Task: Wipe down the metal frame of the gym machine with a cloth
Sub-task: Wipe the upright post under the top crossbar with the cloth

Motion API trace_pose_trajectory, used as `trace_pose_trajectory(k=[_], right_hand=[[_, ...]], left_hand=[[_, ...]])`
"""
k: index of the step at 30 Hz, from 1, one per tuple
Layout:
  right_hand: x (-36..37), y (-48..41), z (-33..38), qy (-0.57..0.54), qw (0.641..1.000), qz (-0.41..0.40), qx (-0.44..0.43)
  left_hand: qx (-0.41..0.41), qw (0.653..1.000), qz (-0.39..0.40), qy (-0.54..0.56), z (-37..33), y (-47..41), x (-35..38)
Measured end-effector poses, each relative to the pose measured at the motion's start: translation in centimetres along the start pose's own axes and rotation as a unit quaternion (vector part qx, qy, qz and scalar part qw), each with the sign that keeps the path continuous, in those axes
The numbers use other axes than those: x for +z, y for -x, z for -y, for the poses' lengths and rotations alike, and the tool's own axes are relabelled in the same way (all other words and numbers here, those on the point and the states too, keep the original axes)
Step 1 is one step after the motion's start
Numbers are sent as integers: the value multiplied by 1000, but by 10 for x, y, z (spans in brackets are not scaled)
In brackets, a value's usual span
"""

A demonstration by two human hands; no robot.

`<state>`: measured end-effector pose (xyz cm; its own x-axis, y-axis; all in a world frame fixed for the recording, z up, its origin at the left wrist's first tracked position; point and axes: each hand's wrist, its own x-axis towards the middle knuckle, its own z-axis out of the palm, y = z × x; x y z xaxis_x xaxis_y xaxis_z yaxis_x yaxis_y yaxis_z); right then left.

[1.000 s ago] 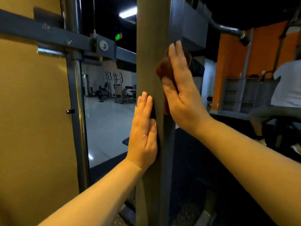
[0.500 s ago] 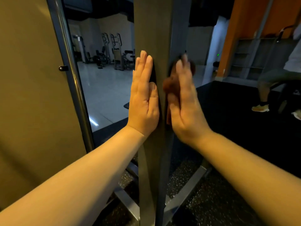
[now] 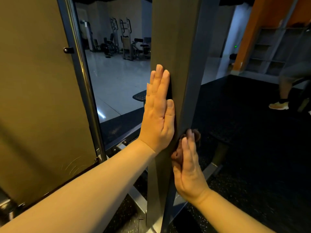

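The cloth (image 3: 178,153), a crumpled brown one, lies low on the right-hand face of the upright post (image 3: 170,39) of the gym machine's frame. Our right hand (image 3: 188,169) presses it flat there with straight fingers, the cloth bulging out past the fingertips and beside the thumb. Our left hand (image 3: 159,111) lies higher up, palm flat on the post's left edge, fingers straight and close together, holding nothing.

The post runs out of view at the top. Above the right hand its side face is bare. Below both hands the post meets two grey base rails (image 3: 139,199) that splay left and right over the black speckled floor (image 3: 244,132). To the right the floor lies open. To the left a gap separates the post from a chrome rod (image 3: 80,64) edging a tan panel (image 3: 33,81).

We count one cloth, one post, two hands. Across the pale floor beyond stand several gym machines (image 3: 127,46), too far off to number. At the right edge are grey shelves (image 3: 272,47), an orange wall (image 3: 249,39) and another person's leg with a yellow shoe (image 3: 278,105).
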<state>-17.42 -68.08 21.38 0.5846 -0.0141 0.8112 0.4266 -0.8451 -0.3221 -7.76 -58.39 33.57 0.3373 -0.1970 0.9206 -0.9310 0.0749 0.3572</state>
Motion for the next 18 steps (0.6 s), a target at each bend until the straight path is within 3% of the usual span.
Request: trace_pose_trajectory(k=[3, 6, 9, 15, 18], right_hand=[[-22, -47, 16, -38, 999, -25, -16], [-41, -104, 39, -77, 991, -107, -12], [-35, -110, 45, -103, 982, -156, 0], [-1, 13, -8, 3, 999, -4, -41], [-17, 1, -10, 22, 998, 3, -53]], left_hand=[[-4, 1000, 9, 11, 4, 6, -1], [-19, 999, 7, 33, 1, 11, 0], [-47, 998, 9, 51, -5, 21, 0], [-101, 993, 39, 44, -4, 69, -7], [-140, 988, 42, 53, -6, 95, -4]])
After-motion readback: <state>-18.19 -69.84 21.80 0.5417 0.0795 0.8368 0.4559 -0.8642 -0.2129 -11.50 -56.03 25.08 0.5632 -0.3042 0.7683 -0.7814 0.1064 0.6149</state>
